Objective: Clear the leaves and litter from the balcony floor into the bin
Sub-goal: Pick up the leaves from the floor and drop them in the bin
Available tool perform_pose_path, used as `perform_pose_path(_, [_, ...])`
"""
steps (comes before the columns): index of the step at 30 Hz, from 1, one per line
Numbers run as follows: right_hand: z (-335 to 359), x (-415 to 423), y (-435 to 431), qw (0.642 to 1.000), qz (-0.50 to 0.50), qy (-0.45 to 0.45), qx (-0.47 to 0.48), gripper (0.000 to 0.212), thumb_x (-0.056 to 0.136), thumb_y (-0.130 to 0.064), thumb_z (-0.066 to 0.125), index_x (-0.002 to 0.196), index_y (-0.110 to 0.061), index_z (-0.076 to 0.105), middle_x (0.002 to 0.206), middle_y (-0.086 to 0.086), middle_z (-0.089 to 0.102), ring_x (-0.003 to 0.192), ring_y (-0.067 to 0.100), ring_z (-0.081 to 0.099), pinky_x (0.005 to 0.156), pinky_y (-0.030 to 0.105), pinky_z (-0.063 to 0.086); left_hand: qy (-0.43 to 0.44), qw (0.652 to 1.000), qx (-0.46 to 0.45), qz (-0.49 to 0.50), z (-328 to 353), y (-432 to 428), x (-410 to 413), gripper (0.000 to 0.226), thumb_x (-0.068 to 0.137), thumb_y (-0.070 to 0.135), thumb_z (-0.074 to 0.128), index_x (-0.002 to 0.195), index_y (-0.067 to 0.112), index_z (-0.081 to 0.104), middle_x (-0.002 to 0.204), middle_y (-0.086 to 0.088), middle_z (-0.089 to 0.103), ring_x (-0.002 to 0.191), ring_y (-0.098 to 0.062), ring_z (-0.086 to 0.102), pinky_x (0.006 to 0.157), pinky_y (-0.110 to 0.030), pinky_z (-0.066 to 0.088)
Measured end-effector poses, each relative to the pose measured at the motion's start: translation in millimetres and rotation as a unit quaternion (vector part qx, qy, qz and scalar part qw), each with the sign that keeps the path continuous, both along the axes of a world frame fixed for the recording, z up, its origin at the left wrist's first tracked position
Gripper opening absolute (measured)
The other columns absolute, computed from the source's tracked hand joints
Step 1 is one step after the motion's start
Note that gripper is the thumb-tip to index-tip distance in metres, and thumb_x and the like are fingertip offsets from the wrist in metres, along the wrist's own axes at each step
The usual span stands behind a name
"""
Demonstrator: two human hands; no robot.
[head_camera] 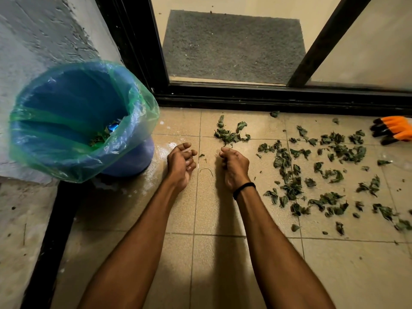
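Observation:
Green leaf scraps lie scattered over the beige floor tiles on the right, with a small clump just beyond my hands. A blue bin lined with a green bag stands at the left, with some leaves and a blue wrapper in its bottom. My left hand and my right hand hover side by side low over the tiles, fingers loosely curled, holding nothing that I can see. A thin curved stem lies between them.
A black sliding-door track runs across the back, with a grey doormat behind the glass. Orange and black gloves lie at the far right. A rough white wall and a black frame border the left side.

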State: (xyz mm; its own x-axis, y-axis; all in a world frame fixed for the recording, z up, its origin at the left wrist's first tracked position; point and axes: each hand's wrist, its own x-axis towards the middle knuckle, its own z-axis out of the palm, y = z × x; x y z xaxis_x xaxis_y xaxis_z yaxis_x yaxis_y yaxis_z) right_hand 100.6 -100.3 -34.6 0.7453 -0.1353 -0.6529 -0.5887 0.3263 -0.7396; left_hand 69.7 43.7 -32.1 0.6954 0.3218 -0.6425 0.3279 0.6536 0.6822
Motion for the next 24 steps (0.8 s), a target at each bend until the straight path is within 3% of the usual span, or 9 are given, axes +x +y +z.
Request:
perform_pose_path(4, [7, -5, 0, 0.999, 0.004, 0.015, 0.036, 0.007, 0.088, -0.008, 0.070, 0.082, -0.010, 0.068, 0.067, -0.001, 0.066, 0.054, 0.005, 0.055, 0.054, 0.016, 0.049, -0.018, 0.999, -0.046, 0.007, -2, 0, -3, 0.015, 0.092, 0.009, 0.046, 0.081, 0.012, 0.056, 0.067, -0.002, 0.047, 0.038, -0.006, 0.027, 0.037, -0.018, 0.021])
perform_pose_path(6, [7, -7, -1, 0.999, 0.006, 0.019, 0.028, 0.008, 0.088, -0.011, 0.071, 0.082, -0.009, 0.067, 0.066, -0.001, 0.065, 0.052, 0.004, 0.053, 0.054, 0.017, 0.049, 0.021, 0.990, 0.128, -0.054, -6, 0, -5, 0.023, 0.099, 0.029, 0.056, 0.082, 0.014, 0.060, 0.067, 0.002, 0.049, 0.044, -0.008, 0.038, 0.040, -0.019, 0.027])
perform_pose_path(7, [5, -8, 0, 1.000, 0.007, 0.020, 0.020, 0.008, 0.088, -0.013, 0.072, 0.083, -0.009, 0.067, 0.067, -0.001, 0.065, 0.053, 0.005, 0.053, 0.055, 0.017, 0.049, 0.044, 0.956, 0.270, -0.107, -11, 0, -6, 0.025, 0.098, 0.038, 0.060, 0.087, 0.015, 0.064, 0.071, 0.005, 0.056, 0.053, -0.010, 0.050, 0.045, -0.020, 0.035])
perform_pose_path(9, [4, -9, 0, 1.000, 0.008, 0.020, 0.006, 0.009, 0.088, -0.015, 0.073, 0.082, -0.009, 0.068, 0.068, 0.000, 0.064, 0.055, 0.006, 0.052, 0.055, 0.019, 0.049, 0.044, 0.844, 0.492, -0.210, -20, -2, -10, 0.026, 0.095, 0.044, 0.064, 0.105, 0.020, 0.067, 0.094, 0.001, 0.071, 0.082, -0.017, 0.067, 0.065, -0.027, 0.052])
perform_pose_path(12, [6, -10, 1, 1.000, 0.008, 0.025, 0.001, 0.012, 0.089, -0.014, 0.072, 0.079, -0.010, 0.066, 0.067, 0.000, 0.062, 0.054, 0.007, 0.051, 0.052, 0.018, 0.047, 0.002, 0.738, 0.606, -0.296, -29, -8, -15, 0.044, 0.095, 0.039, 0.066, 0.133, 0.017, 0.060, 0.126, -0.010, 0.068, 0.109, -0.026, 0.066, 0.089, -0.037, 0.055])
perform_pose_path(15, [11, -11, 3, 1.000, 0.015, 0.019, -0.006, 0.014, 0.090, -0.013, 0.070, 0.078, -0.011, 0.065, 0.066, 0.000, 0.061, 0.053, 0.006, 0.050, 0.051, 0.017, 0.047, -0.011, 0.693, 0.660, -0.290, -27, -14, -15, 0.040, 0.097, 0.032, 0.064, 0.132, 0.012, 0.061, 0.121, -0.013, 0.068, 0.105, -0.029, 0.065, 0.083, -0.035, 0.051])
perform_pose_path(18, [14, -12, 3, 0.999, 0.023, 0.007, -0.026, 0.015, 0.091, -0.014, 0.069, 0.078, -0.011, 0.065, 0.067, 0.000, 0.061, 0.054, 0.006, 0.051, 0.052, 0.018, 0.047, -0.038, 0.645, 0.705, -0.291, -23, -17, -14, 0.021, 0.101, 0.027, 0.057, 0.113, 0.011, 0.065, 0.103, -0.011, 0.068, 0.087, -0.026, 0.063, 0.068, -0.031, 0.044])
perform_pose_path(21, [21, -11, 4, 0.999, 0.025, 0.005, -0.030, 0.014, 0.092, -0.014, 0.069, 0.079, -0.012, 0.065, 0.070, 0.001, 0.062, 0.060, 0.008, 0.053, 0.058, 0.020, 0.048, -0.019, 0.642, 0.704, -0.303, -18, -18, -7, 0.013, 0.103, 0.023, 0.050, 0.101, 0.012, 0.058, 0.093, -0.008, 0.063, 0.077, -0.022, 0.058, 0.064, -0.029, 0.038])
perform_pose_path(24, [34, -8, 7, 1.000, -0.004, 0.015, 0.015, 0.012, 0.090, -0.009, 0.069, 0.079, -0.008, 0.065, 0.070, 0.004, 0.062, 0.058, 0.009, 0.052, 0.056, 0.019, 0.047, 0.010, 0.701, 0.648, -0.296, -2, -21, 0, 0.011, 0.101, 0.022, 0.051, 0.101, 0.011, 0.056, 0.090, -0.005, 0.062, 0.077, -0.020, 0.059, 0.060, -0.025, 0.038])
